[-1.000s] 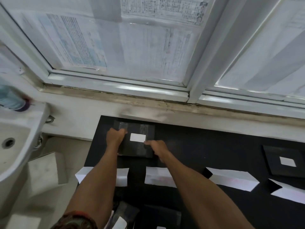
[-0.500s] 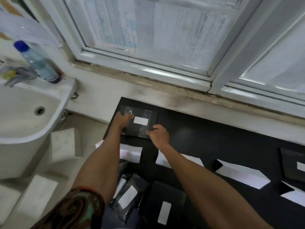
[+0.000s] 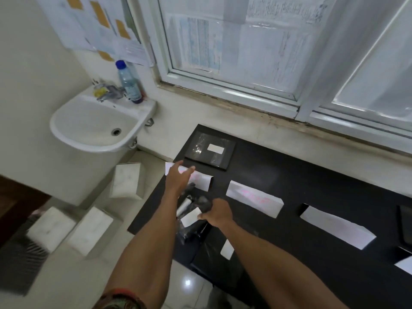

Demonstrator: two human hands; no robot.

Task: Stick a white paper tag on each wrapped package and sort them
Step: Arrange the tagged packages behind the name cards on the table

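Right hand (image 3: 217, 214) fingers pinch a crumpled package (image 3: 201, 202), tag (image 3: 190, 217) attached, on the near side of the flat package (image 3: 210, 150); left hand (image 3: 178, 178) fingers spread. Likely fault: slack wrap slips, package drops off tabletop (image 3: 312, 170) edge.

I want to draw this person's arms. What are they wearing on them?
Both forearms are bare, with no watch or gloves on the left hand or right hand. A patterned sleeve edge, orange, green and dark, shows on the left arm.
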